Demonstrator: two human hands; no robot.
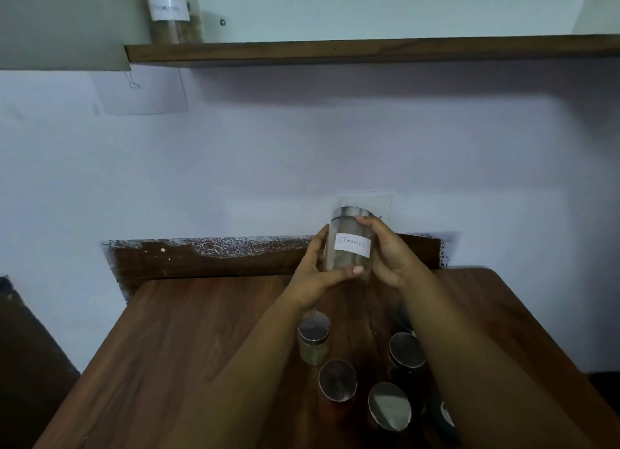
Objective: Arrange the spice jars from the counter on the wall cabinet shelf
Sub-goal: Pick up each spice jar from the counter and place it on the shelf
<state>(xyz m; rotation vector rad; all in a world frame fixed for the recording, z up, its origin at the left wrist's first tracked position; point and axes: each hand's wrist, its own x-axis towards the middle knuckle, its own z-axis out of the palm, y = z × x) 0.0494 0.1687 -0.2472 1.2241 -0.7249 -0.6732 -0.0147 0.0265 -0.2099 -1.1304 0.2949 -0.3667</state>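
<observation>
A clear spice jar (350,244) with a metal lid and a white label reading "Cinnamon" is held up above the wooden counter (188,348). My left hand (318,270) grips its left side and bottom, and my right hand (391,254) holds its right side. Several more metal-lidded jars stand on the counter below my arms, among them jar (313,338), jar (337,380), jar (389,405) and jar (406,349). One labelled jar (172,15) stands at the left end of the wooden wall shelf (369,49).
An open cabinet door (63,25) hangs at the upper left beside the shelf. A paper sheet (144,92) is stuck on the wall below it. A dark backsplash strip (208,257) runs along the counter's far edge. The counter's left and right edges drop off.
</observation>
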